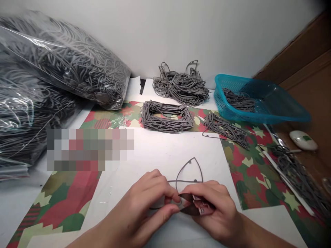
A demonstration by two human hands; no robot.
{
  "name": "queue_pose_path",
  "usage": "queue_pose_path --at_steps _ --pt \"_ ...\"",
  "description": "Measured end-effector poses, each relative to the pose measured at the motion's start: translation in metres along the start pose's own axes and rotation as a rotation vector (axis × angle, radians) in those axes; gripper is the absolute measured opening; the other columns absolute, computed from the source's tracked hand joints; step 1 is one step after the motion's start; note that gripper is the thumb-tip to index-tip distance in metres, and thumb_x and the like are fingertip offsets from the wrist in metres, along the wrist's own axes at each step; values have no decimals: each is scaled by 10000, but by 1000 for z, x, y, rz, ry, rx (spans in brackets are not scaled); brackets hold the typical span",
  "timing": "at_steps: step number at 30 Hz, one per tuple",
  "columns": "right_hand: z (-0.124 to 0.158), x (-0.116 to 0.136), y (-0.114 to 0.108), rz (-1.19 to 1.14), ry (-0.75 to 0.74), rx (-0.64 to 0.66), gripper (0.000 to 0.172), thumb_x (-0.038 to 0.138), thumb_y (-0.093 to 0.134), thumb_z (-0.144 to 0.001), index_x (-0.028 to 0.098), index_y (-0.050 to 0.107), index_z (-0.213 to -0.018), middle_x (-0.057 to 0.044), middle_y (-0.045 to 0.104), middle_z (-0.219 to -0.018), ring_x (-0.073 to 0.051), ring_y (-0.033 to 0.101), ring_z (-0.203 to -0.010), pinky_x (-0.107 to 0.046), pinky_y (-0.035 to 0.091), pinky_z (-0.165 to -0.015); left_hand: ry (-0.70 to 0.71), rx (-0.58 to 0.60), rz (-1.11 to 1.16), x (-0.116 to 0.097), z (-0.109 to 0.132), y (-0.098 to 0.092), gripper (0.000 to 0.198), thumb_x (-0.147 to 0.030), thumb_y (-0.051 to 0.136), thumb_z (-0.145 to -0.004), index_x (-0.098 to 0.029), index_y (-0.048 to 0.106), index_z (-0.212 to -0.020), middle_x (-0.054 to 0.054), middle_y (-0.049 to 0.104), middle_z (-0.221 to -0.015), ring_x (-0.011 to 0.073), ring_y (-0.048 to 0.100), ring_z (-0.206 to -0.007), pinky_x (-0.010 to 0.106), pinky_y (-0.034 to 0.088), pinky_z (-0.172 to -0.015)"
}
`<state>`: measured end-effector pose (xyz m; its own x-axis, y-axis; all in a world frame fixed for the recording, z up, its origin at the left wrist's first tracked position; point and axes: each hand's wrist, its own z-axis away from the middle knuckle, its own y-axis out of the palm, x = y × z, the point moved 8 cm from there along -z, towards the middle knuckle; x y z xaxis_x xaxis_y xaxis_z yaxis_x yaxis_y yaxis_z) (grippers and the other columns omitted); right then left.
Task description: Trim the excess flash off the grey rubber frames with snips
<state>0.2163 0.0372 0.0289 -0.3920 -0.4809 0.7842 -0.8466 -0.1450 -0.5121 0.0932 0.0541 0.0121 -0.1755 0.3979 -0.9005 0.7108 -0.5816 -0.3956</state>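
Currently left hand [137, 206] and right hand [213, 213] grip closed on dark flat folded strip [188, 204] (thin grey rubbery cord loop [189, 174] just beyond).

No text, label, brand or number can be read. A pixelated patch [90, 149] covers part of the white paper sheet [160, 151] at left, and an indistinct green mark is seen on a white oval object [303, 140] at right.

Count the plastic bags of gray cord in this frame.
2. One bag lies at upper left; a second bag sits below it at the left edge, cut off by the frame. Others could be hidden behind them.
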Motion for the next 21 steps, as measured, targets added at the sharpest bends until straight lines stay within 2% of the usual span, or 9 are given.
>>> queue_pose_path --at_steps 8,15,21 --pt "-1 -6 -5 -6 193 -22 146 93 546 -749 192 629 -819 64 557 -535 -53 426 -427 -108 393 -443 54 -80 -160 -8 -1 -8 214 -32 435 -897 -224 525 -922 -19 563 -778 130 496 -739 241 385 -661" --pt "-5 -6 -4 -50 202 7 149 95 542 -726 182 649 -782 43 569 -533 -64 447 -440 -119 410 -452 87 -55 -243 -13 0 -7 243 0 428 -882 -220 525 -920 6 600 -791 150 516 -731 267 405 -643" --pt "-6 -7 0 -58 221 40 154 103 521 -706 187 648 -727 27 574 -531 -77 427 -446 -140 399 -446 200 -115 -345 -16 4 -7 224 -39 451 -902 -212 573 -974 21 609 -779 166 494 -722 279 403 -645"
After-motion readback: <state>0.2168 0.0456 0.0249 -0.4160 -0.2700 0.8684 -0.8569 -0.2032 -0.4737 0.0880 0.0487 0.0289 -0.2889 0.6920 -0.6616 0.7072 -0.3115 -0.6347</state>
